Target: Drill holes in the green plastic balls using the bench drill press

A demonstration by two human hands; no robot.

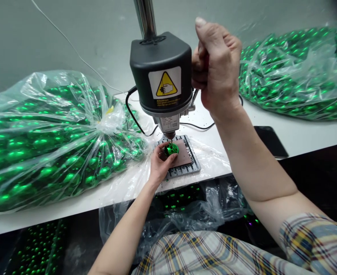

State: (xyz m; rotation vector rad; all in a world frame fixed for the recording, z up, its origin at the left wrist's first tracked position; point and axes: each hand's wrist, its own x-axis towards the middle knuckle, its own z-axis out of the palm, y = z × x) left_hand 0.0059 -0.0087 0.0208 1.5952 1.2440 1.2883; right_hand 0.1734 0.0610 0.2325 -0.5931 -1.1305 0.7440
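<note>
My left hand (161,162) grips a shiny green ball (172,149) between thumb and fingers, on a pinkish-brown board (183,154). That board lies on the slotted metal base (195,164) of a small drill press (161,72). The drill bit (171,141) comes down to the top of the ball; whether it has entered cannot be made out. Higher up, at the right of the drill head, my right hand (218,63) is closed around the feed lever (195,100), whose red grip is mostly hidden by the fingers. Dark shavings are scattered over the board and base.
A large clear bag of green balls (48,141) fills the left of the white table (122,194); another bag (297,72) stands at the back right. A black phone (270,141) lies near the right edge. Below the front edge hangs clear plastic (211,206) with green balls.
</note>
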